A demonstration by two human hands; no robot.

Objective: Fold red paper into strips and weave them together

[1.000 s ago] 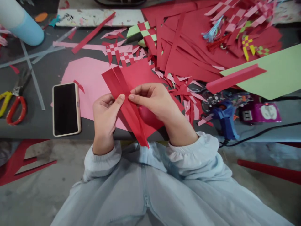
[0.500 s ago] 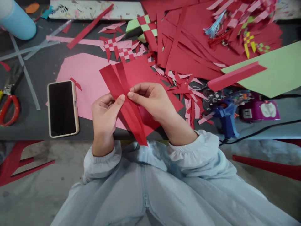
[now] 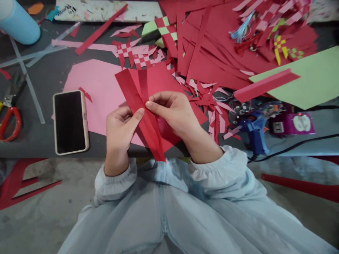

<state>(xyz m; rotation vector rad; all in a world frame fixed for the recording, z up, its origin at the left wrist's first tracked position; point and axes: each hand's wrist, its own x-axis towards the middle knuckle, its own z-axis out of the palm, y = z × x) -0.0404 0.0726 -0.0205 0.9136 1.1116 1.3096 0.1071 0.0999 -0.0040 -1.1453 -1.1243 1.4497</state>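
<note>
A creased red paper strip point(image 3: 151, 128) slants between the two hands, over the near edge of a dark table point(image 3: 34, 148). The left hand point(image 3: 119, 127) grips its left side under the thumb; the right hand point(image 3: 174, 109) pinches its right side between thumb and forefinger. Below lie a red sheet point(image 3: 162, 79) and a pink sheet point(image 3: 87, 77), a phone point(image 3: 71, 121) leftward.

The phone point(image 3: 71, 122) lies on the table point(image 3: 34, 145), left of the paper strip point(image 3: 153, 132). The glue gun point(image 3: 254, 135) is to the strip's right.
</note>
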